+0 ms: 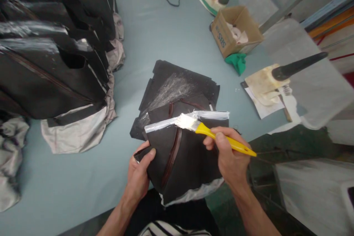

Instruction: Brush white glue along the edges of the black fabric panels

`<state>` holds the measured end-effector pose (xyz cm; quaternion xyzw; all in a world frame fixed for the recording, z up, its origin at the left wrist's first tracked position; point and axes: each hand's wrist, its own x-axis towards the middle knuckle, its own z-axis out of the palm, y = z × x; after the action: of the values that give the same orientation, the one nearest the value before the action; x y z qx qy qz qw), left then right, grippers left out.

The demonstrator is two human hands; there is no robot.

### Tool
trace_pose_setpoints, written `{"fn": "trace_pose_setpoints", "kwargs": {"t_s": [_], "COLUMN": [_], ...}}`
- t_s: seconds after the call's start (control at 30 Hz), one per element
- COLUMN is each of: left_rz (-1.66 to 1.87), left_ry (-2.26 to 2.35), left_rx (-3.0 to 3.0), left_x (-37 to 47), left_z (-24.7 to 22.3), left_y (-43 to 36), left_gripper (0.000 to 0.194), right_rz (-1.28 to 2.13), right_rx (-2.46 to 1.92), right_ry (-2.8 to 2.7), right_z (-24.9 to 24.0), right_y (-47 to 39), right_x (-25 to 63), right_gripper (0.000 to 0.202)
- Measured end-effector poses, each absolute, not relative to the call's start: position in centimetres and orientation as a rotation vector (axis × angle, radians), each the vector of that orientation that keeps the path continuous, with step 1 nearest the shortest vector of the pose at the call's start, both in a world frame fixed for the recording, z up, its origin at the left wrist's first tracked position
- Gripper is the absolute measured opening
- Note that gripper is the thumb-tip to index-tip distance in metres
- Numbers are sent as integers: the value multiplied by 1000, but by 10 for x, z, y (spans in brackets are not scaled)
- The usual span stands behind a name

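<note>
**Glue brush on a limp black panel, held at the table's near edge**

Nearest, the left hand (139, 175) pinches the left corner of a black fabric panel (185, 158), thumb on top and fingers curled under it. The panel hangs half off the near edge of the grey-blue table (155, 33), a brown zipper seam running down its middle and pale lining showing underneath. It looks thin, light and floppy, so it likely needs support at an edge or corner, away from the wet strip, which would smear.

The right hand (229, 155) is closed around the yellow handle of a glue brush (212, 134), fingers wrapped tight, bristles loaded white and lying on the panel's glossy upper edge. The slim handle looks rigid and light, best gripped mid-handle, clear of the sticky bristles.

Just beyond lies a small stack of similar black panels (179, 84), the top one streaked white. Farther left stands a tall pile of black pieces (52, 44). Right are a glue-crusted brush (279, 75) on paper, a green rag (237, 62) and a cardboard box (235, 29).
</note>
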<state>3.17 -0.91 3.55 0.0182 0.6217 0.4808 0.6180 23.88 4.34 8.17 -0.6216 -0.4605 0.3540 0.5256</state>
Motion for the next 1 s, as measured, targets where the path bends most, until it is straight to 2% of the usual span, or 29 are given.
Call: {"fn": "trace_pose_setpoints", "kwargs": {"t_s": [0.17, 0.33, 0.5, 0.63, 0.77, 0.9, 1.0], "left_rz": [1134, 1149, 1150, 1151, 1166, 1154, 1127], "left_ry": [1503, 1501, 1529, 1519, 1486, 1477, 1474], "left_rx": [-9, 2, 1, -11, 27, 69, 59], "left_x": [34, 37, 38, 39, 39, 36, 34], "left_z": [34, 36, 36, 37, 37, 37, 37], "left_y": [-9, -11, -11, -11, -11, -14, -16], "left_gripper": [66, 65, 69, 69, 59, 37, 34], "right_rz": [716, 498, 473, 491, 563, 666, 757], "right_rx": [-1411, -1479, -1420, -1316, -1203, -1089, -1057], "right_ry": [-1139, -1307, -1711, -1788, -1749, -1708, -1680], "right_z": [88, 98, 96, 91, 88, 89, 95], "right_y": [59, 43, 29, 33, 31, 22, 15], "right_x": [231, 248, 243, 217, 187, 158, 142], "right_gripper": [11, 10, 9, 10, 11, 12, 10]}}
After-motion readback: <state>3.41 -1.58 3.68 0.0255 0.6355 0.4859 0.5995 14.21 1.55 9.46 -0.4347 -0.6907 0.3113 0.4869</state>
